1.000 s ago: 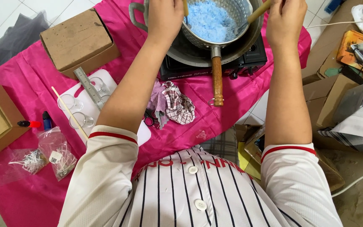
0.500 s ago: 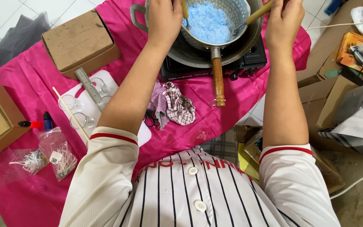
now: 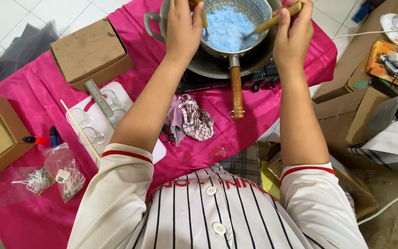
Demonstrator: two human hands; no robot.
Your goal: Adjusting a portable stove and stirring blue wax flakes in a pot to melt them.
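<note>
A small metal saucepan (image 3: 254,10) holds pale blue flakes (image 3: 226,28) and sits inside a larger grey pot (image 3: 210,64) on a black portable stove (image 3: 208,83). The saucepan's wooden handle (image 3: 236,92) points toward me. My left hand (image 3: 185,27) is closed around a wooden stick at the saucepan's left rim. My right hand (image 3: 293,34) grips a wooden-handled utensil (image 3: 275,18) whose end dips into the flakes.
A pink cloth (image 3: 38,87) covers the floor. On it lie a crumpled checked rag (image 3: 194,121), a white board (image 3: 127,94) with small glasses and a metal ruler, a long wooden stick (image 3: 79,129), wick bags (image 3: 65,173), small bottles and cardboard boxes (image 3: 88,50).
The view has tilted so the pots sit lower in frame. My right hand has drawn left and lower, bringing the utensil handle closer over the saucepan. My left hand stays at the rim.
</note>
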